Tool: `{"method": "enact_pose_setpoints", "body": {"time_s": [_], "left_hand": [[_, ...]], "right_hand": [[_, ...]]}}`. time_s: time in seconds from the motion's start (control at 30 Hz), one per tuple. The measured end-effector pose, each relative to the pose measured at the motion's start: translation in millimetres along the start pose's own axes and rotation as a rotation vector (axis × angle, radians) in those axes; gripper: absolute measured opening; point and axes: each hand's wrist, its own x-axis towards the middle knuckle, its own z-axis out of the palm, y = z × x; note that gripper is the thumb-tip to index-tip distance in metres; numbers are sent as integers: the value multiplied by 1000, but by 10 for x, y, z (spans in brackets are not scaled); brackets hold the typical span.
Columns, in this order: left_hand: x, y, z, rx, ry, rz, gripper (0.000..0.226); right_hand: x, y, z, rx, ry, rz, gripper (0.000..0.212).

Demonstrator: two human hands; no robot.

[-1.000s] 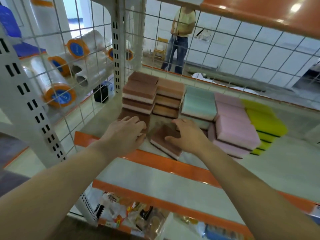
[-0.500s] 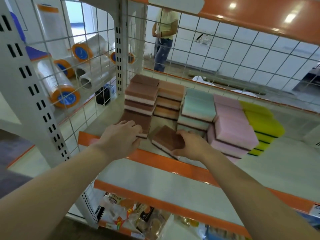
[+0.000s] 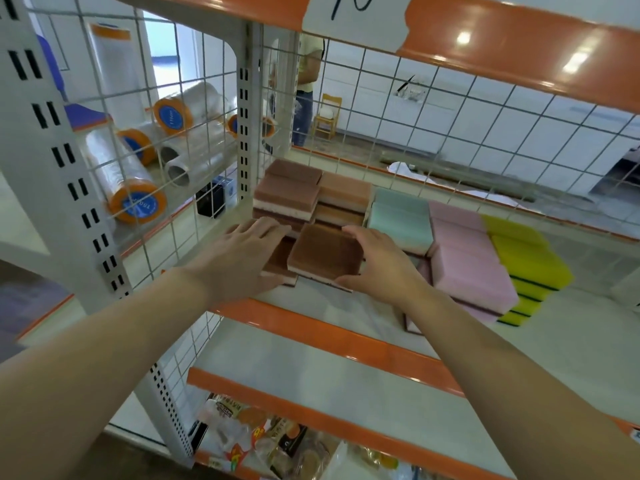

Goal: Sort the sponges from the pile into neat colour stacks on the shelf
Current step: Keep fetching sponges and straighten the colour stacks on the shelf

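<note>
Your right hand [image 3: 377, 263] grips a brown sponge [image 3: 325, 256] by its right edge, fingers curled over the far corner and thumb on the near side. The sponge is raised and overlaps a second brown sponge [image 3: 280, 259] that lies flat near the front of the shelf [image 3: 588, 327]. Your left hand [image 3: 239, 258] lies over the left part of that lower sponge with fingers extended and flat; whether the thumb clamps its near edge cannot be told.

Progress, as a judgement: the sort is nearly complete. Stacks already stand in a row along the shelf: dark brown [image 3: 287, 199] at the left, lighter brown [image 3: 343, 199] beside it, mint green [image 3: 400, 221], pink [image 3: 467, 258] and yellow [image 3: 526, 258]. Only the two brown sponges at the front appear unstacked. The pink and yellow stacks are stepped rather than squared, so some tidying may remain.

Clearances: the wire mesh side panel [image 3: 194, 188] stands close on the left of the brown stacks, and the back mesh is just behind them. The orange front lip [image 3: 311, 325] runs directly under your wrists. The upper shelf [image 3: 519, 39] limits lift height. Open surface lies to the right front of the shelf, beyond the yellow stack.
</note>
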Motion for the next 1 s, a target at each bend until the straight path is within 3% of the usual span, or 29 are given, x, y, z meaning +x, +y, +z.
{"method": "enact_pose_setpoints", "body": {"time_s": [0.27,0.7,0.9,1.0], "left_hand": [[143,-69,-43,82,-21,-5,99],[374,-338,-12,127,0,-10,83],[497,-860,243,156,-35,-86,89],[501,-937,286,173,-66,-103,92]], "right_hand": [[181,-210,-92,-6,-51,-108,94],[474,-169,-126,33,-147,-180,93],[740,-111,-192,10,-59,-162,96],[876,-101,-153,-35,-71,-147,80]]}}
